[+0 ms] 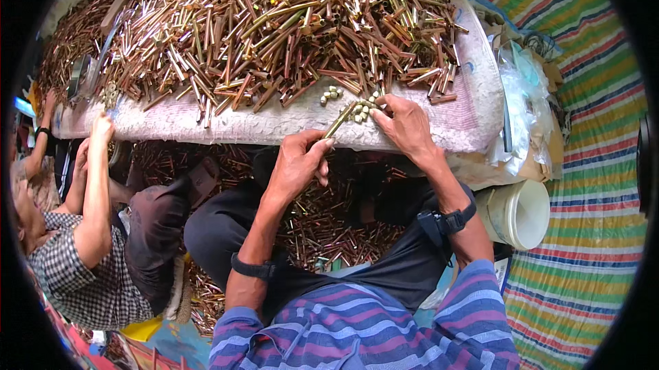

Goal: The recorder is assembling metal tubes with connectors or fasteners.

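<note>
Between the thumb and fingers of my left hand (296, 165) is a slim brass-coloured metal tube (339, 121), slanting up and to the right over the table's near edge. My right hand (410, 126) pinches thumb and forefinger together close to the tube's far end; what lies in that pinch is too small to name. Small cream-coloured pieces (360, 114) are clustered by my right fingertips, with several more (331, 94) a little to the left. Behind them rises a large heap of similar copper and brass-coloured tubes (295, 33).
The heap rests on a pale cloth-covered table (473, 112). At left, a person in a checked shirt (75, 267) works at the same table. A white bucket (525, 215) and clear plastic bags (525, 109) are at right, beside striped sheeting (590, 164). More tubes (316, 233) lie below the table.
</note>
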`<action>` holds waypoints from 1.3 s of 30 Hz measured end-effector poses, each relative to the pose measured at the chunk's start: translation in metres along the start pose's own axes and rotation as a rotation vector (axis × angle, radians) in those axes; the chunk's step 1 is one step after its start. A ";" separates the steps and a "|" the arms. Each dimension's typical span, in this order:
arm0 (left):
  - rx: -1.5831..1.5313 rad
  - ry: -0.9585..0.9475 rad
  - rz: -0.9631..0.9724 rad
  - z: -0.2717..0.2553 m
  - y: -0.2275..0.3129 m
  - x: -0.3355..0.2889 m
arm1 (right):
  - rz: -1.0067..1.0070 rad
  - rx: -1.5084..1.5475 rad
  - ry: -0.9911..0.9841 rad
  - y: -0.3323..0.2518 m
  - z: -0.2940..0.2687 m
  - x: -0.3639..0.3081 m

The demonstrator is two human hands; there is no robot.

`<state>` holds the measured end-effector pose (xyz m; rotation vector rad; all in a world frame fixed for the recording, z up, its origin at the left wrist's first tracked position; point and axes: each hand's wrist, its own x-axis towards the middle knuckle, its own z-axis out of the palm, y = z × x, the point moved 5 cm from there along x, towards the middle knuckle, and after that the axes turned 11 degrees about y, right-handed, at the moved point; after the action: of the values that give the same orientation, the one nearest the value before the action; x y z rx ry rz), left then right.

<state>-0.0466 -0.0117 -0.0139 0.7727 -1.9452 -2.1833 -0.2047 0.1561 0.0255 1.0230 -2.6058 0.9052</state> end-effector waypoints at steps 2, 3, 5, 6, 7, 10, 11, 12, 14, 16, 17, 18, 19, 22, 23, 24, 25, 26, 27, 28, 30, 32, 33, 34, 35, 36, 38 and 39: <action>0.000 0.001 0.014 -0.001 0.001 -0.001 | 0.030 -0.022 -0.049 -0.003 0.002 0.001; 0.003 0.000 0.017 -0.002 0.002 0.000 | 0.030 -0.021 -0.045 -0.002 0.003 0.001; 0.024 -0.012 0.004 -0.003 0.003 0.002 | -0.008 0.086 0.016 -0.002 0.001 0.000; 0.024 -0.008 0.002 -0.003 0.002 0.002 | -0.009 0.088 0.013 -0.003 0.000 -0.001; 0.022 -0.004 -0.001 -0.004 0.001 0.002 | 0.006 0.096 0.022 -0.003 -0.003 -0.003; 0.025 -0.008 0.010 -0.004 0.002 0.001 | 0.058 0.169 0.029 -0.003 -0.010 -0.004; 0.030 -0.018 0.023 -0.003 0.003 0.000 | 0.094 0.234 0.028 -0.002 -0.011 -0.005; 0.030 -0.017 0.024 -0.003 0.004 0.001 | 0.093 0.234 0.029 -0.001 -0.014 -0.005; 0.030 -0.041 0.027 0.000 0.006 0.001 | 0.137 0.340 -0.012 0.001 -0.018 -0.005; 0.036 -0.035 0.025 -0.001 0.005 0.000 | 0.262 0.530 -0.071 -0.012 -0.024 -0.007; 0.043 -0.032 0.025 -0.002 0.004 0.000 | 0.388 0.717 -0.129 -0.017 -0.023 -0.008; 0.042 -0.032 0.025 -0.001 0.004 0.000 | 0.388 0.716 -0.129 -0.017 -0.026 -0.008; 0.049 -0.036 0.031 -0.001 0.004 -0.001 | 0.364 0.750 -0.138 -0.019 -0.027 -0.007; 0.053 -0.042 0.042 0.000 0.005 -0.002 | 0.301 0.765 -0.167 -0.024 -0.031 -0.002; 0.051 -0.043 0.049 0.001 0.005 -0.002 | 0.260 0.745 -0.186 -0.026 -0.031 -0.001; 0.049 -0.043 0.048 0.001 0.005 -0.002 | 0.261 0.745 -0.187 -0.026 -0.030 -0.002; 0.058 -0.043 0.052 0.002 0.006 -0.003 | 0.257 0.788 -0.170 -0.026 -0.027 -0.002; 0.067 -0.044 0.056 0.002 0.007 -0.003 | 0.253 0.831 -0.154 -0.027 -0.025 -0.001; 0.066 -0.043 0.054 0.001 0.008 -0.004 | 0.253 0.831 -0.156 -0.031 -0.025 -0.001; 0.079 -0.047 0.043 0.001 0.009 -0.005 | 0.273 0.822 -0.161 -0.035 -0.025 -0.001; 0.091 -0.051 0.031 0.002 0.012 -0.007 | 0.293 0.811 -0.166 -0.036 -0.026 -0.002; 0.123 -0.045 0.050 0.002 0.015 -0.008 | 0.276 0.820 -0.185 -0.037 -0.027 -0.003; 0.121 -0.050 0.051 0.003 0.015 -0.008 | 0.278 0.815 -0.181 -0.037 -0.028 -0.004; 0.151 -0.042 0.066 0.002 0.016 -0.008 | 0.268 0.800 -0.178 -0.038 -0.028 -0.005; 0.182 -0.034 0.083 0.001 0.017 -0.008 | 0.257 0.785 -0.174 -0.039 -0.028 -0.006; 0.203 -0.031 0.091 0.000 0.020 -0.010 | 0.246 0.766 -0.177 -0.037 -0.027 -0.008; 0.234 -0.054 0.097 0.000 0.021 -0.010 | 0.243 0.750 -0.176 -0.036 -0.027 -0.011; 0.269 -0.062 0.099 -0.001 0.020 -0.010 | 0.235 0.746 -0.185 -0.037 -0.026 -0.013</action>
<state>-0.0422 -0.0112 0.0079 0.6322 -2.2863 -1.9369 -0.1715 0.1578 0.0580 0.9789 -2.6029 2.0231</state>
